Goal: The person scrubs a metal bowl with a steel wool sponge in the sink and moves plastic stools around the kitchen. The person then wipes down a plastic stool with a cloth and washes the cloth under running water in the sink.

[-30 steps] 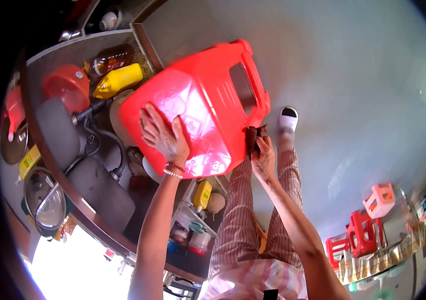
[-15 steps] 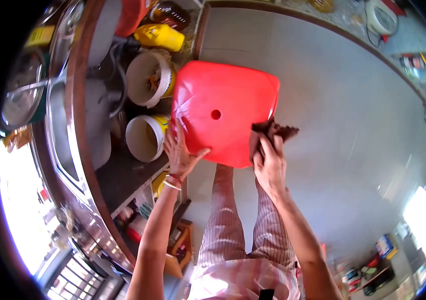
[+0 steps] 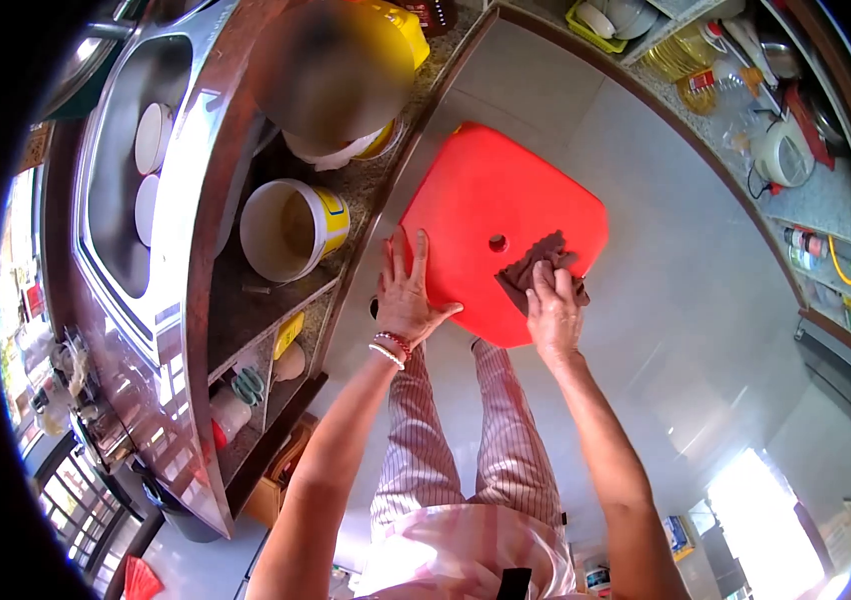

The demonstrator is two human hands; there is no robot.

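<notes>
A red plastic stool (image 3: 466,190) with a small round hole in its rounded-square seat stands in front of me, seen from above; its legs are hidden. My left hand (image 3: 409,300) lies on the near left edge of the seat, fingers spread and thumb stretched along the rim. Between the fingers of my right hand (image 3: 556,318) is a bunched dark brown cloth (image 3: 521,276). It presses on the seat, just right of the hole.
Left of the stool, a low shelf (image 3: 261,310) under the sink (image 3: 136,270) holds white buckets, the nearer bucket (image 3: 328,222) with a yellow label. More shelving (image 3: 826,215) with bottles and utensils curves along the right. Grey floor (image 3: 686,250) runs between them.
My right hand has moved the cloth from the seat's right edge inward onto its top. The stool appears turned clockwise and farther right in view. My left hand stays at its left edge.
</notes>
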